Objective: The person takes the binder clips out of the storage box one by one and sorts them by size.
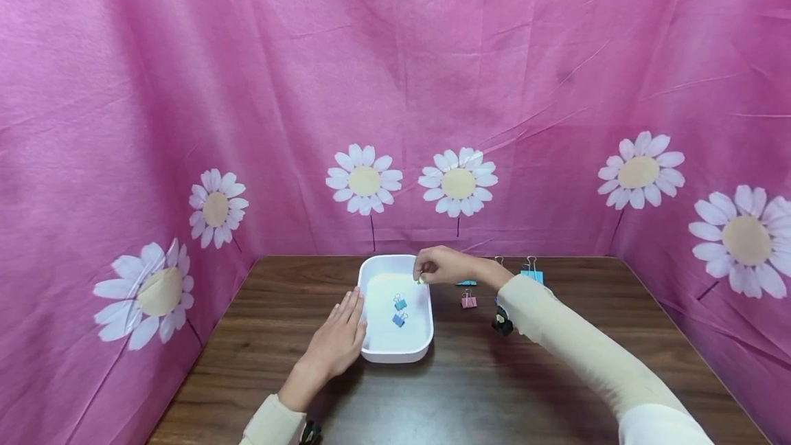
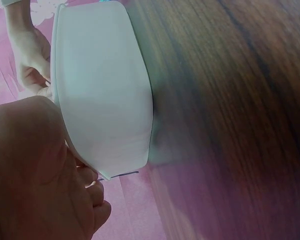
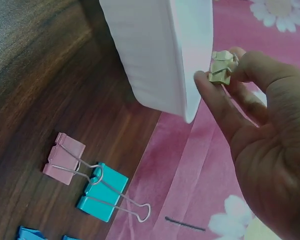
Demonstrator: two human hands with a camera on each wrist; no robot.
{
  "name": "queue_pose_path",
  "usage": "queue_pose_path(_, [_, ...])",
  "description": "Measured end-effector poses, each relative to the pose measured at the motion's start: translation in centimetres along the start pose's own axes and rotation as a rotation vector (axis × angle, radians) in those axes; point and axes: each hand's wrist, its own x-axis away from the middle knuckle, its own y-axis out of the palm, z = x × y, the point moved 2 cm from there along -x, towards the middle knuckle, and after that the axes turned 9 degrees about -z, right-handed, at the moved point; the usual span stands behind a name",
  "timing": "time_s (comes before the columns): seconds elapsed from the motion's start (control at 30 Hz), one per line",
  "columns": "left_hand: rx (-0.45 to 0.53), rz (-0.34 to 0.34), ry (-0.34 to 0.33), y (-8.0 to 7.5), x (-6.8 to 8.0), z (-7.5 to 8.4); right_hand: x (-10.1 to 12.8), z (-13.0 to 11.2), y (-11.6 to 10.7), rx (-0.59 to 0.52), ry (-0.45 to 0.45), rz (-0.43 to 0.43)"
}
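A white tray [image 1: 395,356] stands on the table with two small blue binder clips [image 1: 399,304] lying inside it. My left hand [image 1: 336,335] rests with straight fingers along the tray's left rim; in the left wrist view the fingers lie at the rim's edge. Over the tray's far right corner, my right hand [image 1: 448,265] pinches a small yellow binder clip [image 3: 221,67] between thumb and fingers. To the right of the tray lie a pink binder clip [image 3: 65,157] and a larger turquoise binder clip [image 3: 104,192].
Another turquoise clip [image 1: 533,275] sits at the table's back edge, partly behind the right forearm. Blue clips [image 3: 32,233] show at the bottom of the right wrist view. A pink curtain with daisies [image 1: 395,88] surrounds the brown wooden table [image 1: 278,287].
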Motion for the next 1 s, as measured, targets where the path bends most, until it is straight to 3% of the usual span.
queue_pose_path(0.17, [0.002,0.0,-0.001,0.1,0.0,0.0,1.2,0.7,-0.5,-0.054,-0.011,0.038])
queue_pose_path(0.47, [0.033,0.025,0.015,-0.1,0.1,0.0,3.7,2.1,-0.8,-0.112,0.064,0.109])
queue_pose_path(0.77, [0.037,-0.01,-0.001,0.0,0.2,-0.1,7.2,3.2,-0.8,-0.125,0.137,0.223])
queue_pose_path(1.0, [0.049,-0.014,-0.008,-0.1,0.2,0.0,9.6,4.5,-0.3,-0.201,0.149,0.269])
